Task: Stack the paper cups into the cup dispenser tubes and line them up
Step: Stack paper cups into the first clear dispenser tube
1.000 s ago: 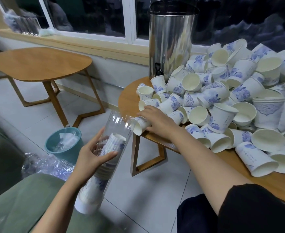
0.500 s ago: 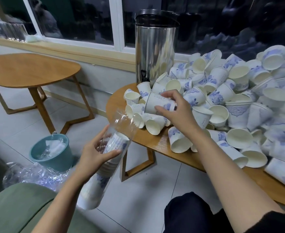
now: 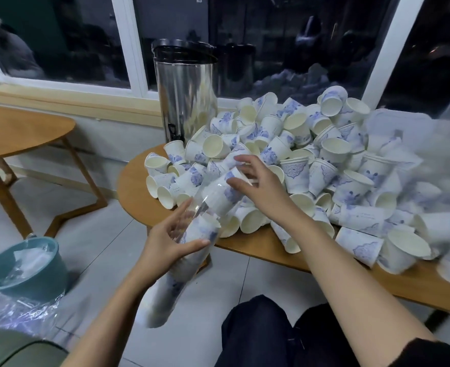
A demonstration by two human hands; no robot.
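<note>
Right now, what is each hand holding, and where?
Left hand grips the clear tube around its middle. Right hand touches the top cup at the tube's mouth; grip unclear.

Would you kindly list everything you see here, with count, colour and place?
paper cups: a big heap, white with blue print, on the right table
cup dispenser tube: one, clear, held tilted, part-filled with stacked cups
urn: one, silver with black lid, back of the right table
left table: one, wood like the right one, by the window wall
bin: one, teal, floor at left
plastic wrap: clear, floor, lower left
left hand: grips the tube's middle
right hand: at the tube's mouth, by a cup there
</note>
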